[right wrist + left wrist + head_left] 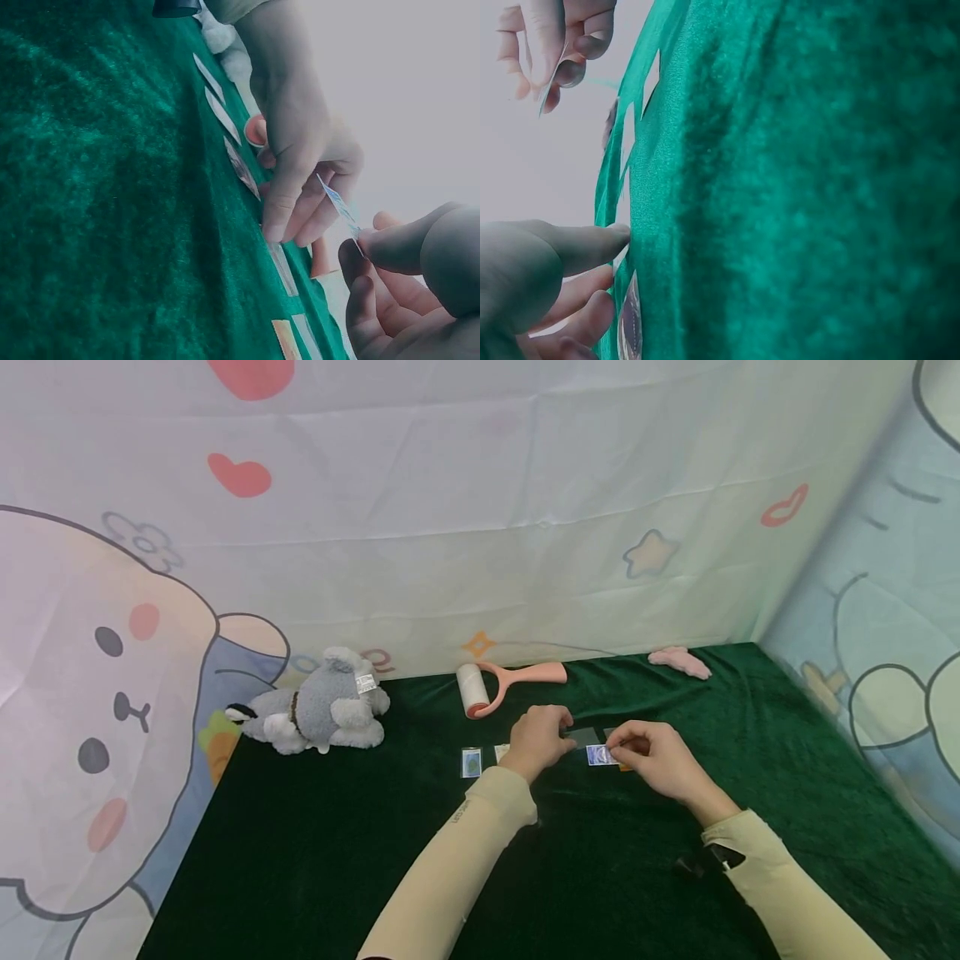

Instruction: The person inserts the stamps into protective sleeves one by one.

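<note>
Nearby, lint roller (512,677), plush toy (328,706), left hand (537,742) half-hiding card (500,751)

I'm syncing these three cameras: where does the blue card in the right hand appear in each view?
Head: right of centre, below mid-height; the card is pinched by the right hand.
Left wrist: upper left, nearly edge-on, a thin pale strip in that hand.
Right wrist: right of centre, slightly below mid-height, tilted.
Shared landmark: the left hand, low left in the left wrist view, upper middle in the right wrist view.
</note>
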`<state>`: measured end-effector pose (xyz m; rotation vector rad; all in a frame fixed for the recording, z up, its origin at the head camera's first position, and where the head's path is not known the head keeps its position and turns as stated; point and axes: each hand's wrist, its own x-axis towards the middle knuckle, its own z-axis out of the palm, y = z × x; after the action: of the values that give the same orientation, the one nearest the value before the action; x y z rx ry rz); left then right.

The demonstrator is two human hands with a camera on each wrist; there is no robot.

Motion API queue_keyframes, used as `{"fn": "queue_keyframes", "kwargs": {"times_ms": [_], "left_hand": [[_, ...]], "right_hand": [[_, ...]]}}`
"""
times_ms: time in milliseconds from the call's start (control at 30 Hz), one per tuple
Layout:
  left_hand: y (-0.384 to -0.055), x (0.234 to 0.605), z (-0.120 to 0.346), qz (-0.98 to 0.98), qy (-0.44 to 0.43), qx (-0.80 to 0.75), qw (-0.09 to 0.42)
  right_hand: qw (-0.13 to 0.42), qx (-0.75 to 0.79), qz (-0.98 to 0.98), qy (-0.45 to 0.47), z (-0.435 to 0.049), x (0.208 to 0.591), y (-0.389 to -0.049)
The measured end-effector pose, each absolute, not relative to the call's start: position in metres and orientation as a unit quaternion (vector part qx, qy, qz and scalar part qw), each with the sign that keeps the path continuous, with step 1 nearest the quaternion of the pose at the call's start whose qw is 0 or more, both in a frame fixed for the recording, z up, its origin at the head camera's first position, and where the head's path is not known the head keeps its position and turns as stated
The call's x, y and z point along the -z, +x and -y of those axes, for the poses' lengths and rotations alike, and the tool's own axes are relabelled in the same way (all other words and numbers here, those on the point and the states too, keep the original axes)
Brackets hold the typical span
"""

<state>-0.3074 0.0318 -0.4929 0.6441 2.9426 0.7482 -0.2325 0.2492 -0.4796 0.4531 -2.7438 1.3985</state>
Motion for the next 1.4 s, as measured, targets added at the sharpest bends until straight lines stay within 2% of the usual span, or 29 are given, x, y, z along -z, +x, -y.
{"fn": "queue_keyframes", "kwargs": {"times_ms": [900,1400], "left_hand": [[-0.303,0.483,-0.022,-0.922,0.204,-0.325,0.056],[-0.301,0.476,-0.001,-0.878,0.224,-0.423,0.029]], "right_hand": [[0.025,-0.458,0.881,0.120,-0.255,0.476,-0.234],[0.016,-0.461,0.879,0.121,-0.250,0.473,-0.236]]}}
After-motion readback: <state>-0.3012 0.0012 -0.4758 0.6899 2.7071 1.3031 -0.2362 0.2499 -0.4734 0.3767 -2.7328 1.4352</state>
